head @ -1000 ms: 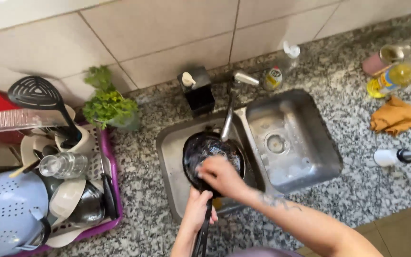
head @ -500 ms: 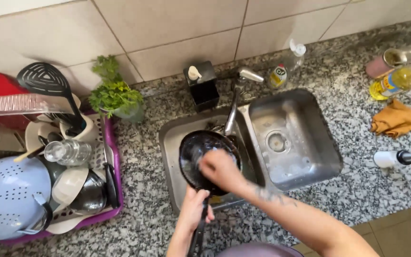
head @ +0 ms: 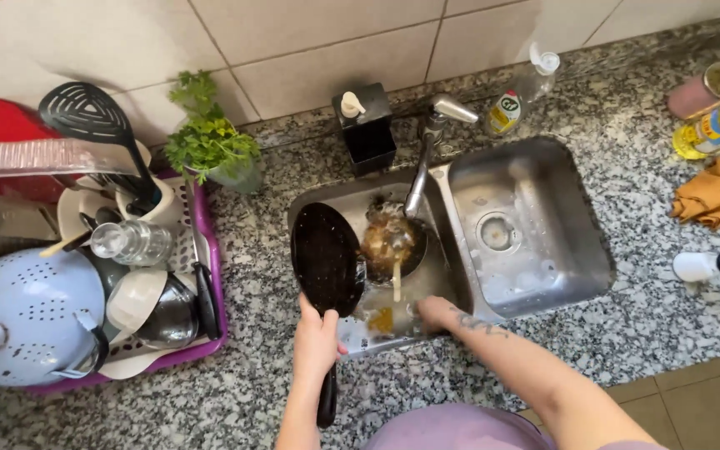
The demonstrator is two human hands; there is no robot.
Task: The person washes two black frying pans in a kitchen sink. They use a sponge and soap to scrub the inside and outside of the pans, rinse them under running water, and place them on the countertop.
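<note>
My left hand (head: 317, 340) grips the long handle of a black frying pan (head: 327, 258), which is tipped on edge over the left basin of the steel double sink (head: 543, 287). My right hand (head: 437, 313) is low in that basin by its front wall. Its fingers are partly hidden. A yellow sponge-like thing (head: 381, 320) lies just left of it. Under the faucet (head: 427, 154) sits a round dish of brown water (head: 392, 240) with a pale utensil (head: 396, 282) sticking out.
A purple dish rack (head: 210, 292) on the left holds a pale blue colander (head: 22, 317), bowls, a glass and a black slotted turner (head: 85, 112). Behind the sink are a potted herb (head: 208, 142), a black soap dispenser (head: 367, 125) and a detergent bottle (head: 518, 96). An orange cloth (head: 717, 193) and bottles lie right.
My right hand has left the pan's inside and dropped to the front of the left basin. The pan has tipped up on edge, uncovering the dish under the faucet.
</note>
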